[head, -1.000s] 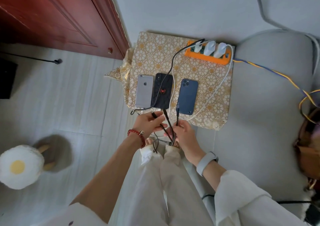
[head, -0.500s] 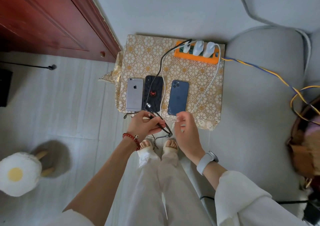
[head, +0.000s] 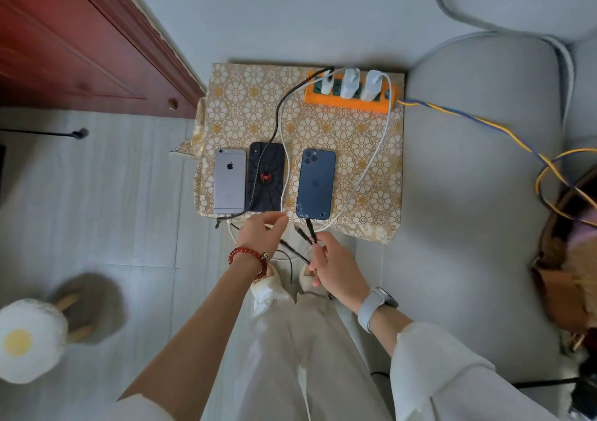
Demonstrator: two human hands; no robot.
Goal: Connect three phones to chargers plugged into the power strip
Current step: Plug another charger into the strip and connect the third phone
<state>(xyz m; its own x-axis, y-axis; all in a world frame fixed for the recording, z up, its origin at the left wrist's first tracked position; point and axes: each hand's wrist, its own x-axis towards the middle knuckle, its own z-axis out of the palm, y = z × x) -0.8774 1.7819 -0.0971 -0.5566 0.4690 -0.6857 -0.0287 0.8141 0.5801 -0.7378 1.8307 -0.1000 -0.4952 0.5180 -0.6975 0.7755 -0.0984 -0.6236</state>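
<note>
Gold-patterned cloth (head: 365, 175) ahead of my hands carries three phones and three chargers. My right hand (head: 336, 267) pinches black cable ends (head: 310, 230); my left hand's (head: 261, 234) grip is unclear.

Cables (head: 281, 149) cross cloth (head: 245, 103); bare left of phones (head: 273, 178).

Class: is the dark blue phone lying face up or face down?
Face down: the dark blue phone shows its camera cluster and rear logo.
</note>
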